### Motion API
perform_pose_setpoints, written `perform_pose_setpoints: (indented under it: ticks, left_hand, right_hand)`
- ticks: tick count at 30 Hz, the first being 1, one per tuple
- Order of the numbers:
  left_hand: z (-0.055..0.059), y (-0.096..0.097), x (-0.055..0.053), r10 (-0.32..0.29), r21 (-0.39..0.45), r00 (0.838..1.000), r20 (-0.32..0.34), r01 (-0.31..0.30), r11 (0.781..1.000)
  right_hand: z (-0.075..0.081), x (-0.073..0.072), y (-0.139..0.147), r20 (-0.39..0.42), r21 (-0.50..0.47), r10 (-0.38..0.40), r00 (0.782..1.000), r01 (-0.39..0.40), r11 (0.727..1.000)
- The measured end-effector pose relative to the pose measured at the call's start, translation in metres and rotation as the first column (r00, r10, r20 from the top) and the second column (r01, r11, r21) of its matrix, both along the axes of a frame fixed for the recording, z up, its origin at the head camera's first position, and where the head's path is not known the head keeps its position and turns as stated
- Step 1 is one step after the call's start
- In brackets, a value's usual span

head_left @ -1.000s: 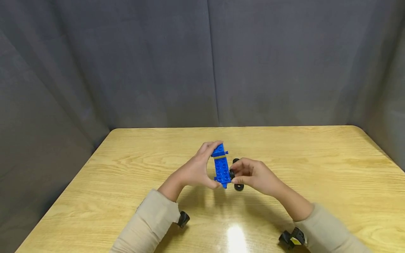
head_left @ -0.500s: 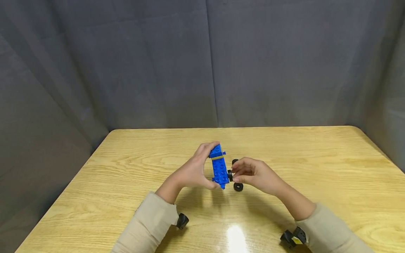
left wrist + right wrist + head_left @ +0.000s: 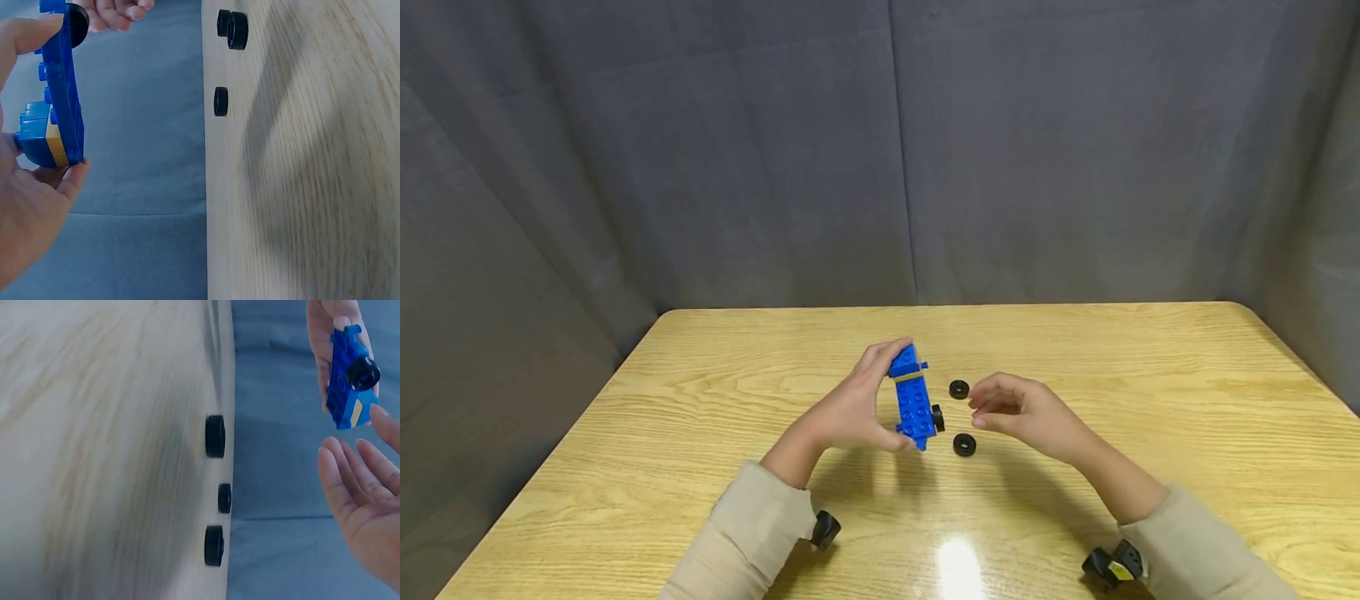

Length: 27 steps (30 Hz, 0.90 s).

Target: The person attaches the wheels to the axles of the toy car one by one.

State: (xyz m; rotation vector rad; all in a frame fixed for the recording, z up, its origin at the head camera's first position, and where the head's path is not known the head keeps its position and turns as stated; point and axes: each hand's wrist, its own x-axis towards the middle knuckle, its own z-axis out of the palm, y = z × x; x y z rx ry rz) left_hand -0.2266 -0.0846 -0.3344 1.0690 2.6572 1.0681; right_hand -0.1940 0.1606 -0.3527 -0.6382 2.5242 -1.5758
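Note:
My left hand [image 3: 848, 415] grips a blue toy car chassis [image 3: 913, 406] by its two ends, thumb at the near end and fingers at the far end. Studs run along the chassis, and a yellow strip crosses it near the far end. One black toy wheel [image 3: 937, 418] sits on its right side near the thumb; the far right axle peg is bare. To the right, my right hand [image 3: 1032, 418] is held apart from the chassis with loosely bent fingers and nothing in them. The right wrist view also shows the fitted wheel [image 3: 363, 374] facing that hand.
Loose black wheels lie on the wooden table [image 3: 700, 400], one farther back [image 3: 958, 389] and another nearer [image 3: 965, 445]. A third wheel [image 3: 225, 498] shows in the wrist views but is hidden in the head view. A grey curtain [image 3: 775, 167] hangs behind the table.
My right hand has let go of the wheel, which stays on the chassis, and has moved right. My left hand has shifted slightly left with the chassis.

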Motion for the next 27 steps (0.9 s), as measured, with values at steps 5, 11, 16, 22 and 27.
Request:
perform_pose_setpoints:
  ticks: [5,11,16,22,27]
  left_hand:
    - [-0.002,-0.002,0.0,-0.006,-0.016,1.0,0.008,0.006,1.0]
    - [-0.002,-0.007,0.001,0.006,-0.028,1.0,0.019,-0.005,1.0]
    - [-0.001,-0.009,0.002,0.006,-0.027,1.0,0.019,-0.006,1.0]
    - [-0.001,-0.01,0.003,-0.034,-0.029,0.999,0.018,0.035,0.999]
    - [-0.001,-0.009,0.003,-0.056,-0.047,0.998,0.025,0.057,0.997]
  right_hand:
    - [-0.003,-0.001,0.008,0.009,-0.001,-0.008,1.0,0.008,1.0]
    - [-0.005,-0.004,0.015,0.035,-0.025,-0.013,0.999,0.014,1.0]
    - [-0.011,-0.009,0.022,0.043,-0.019,-0.013,0.999,0.014,1.0]
    - [-0.014,-0.012,0.031,0.055,0.013,-0.018,0.998,0.018,1.0]
    - [-0.015,-0.014,0.038,0.06,0.051,-0.039,0.997,0.036,0.998]
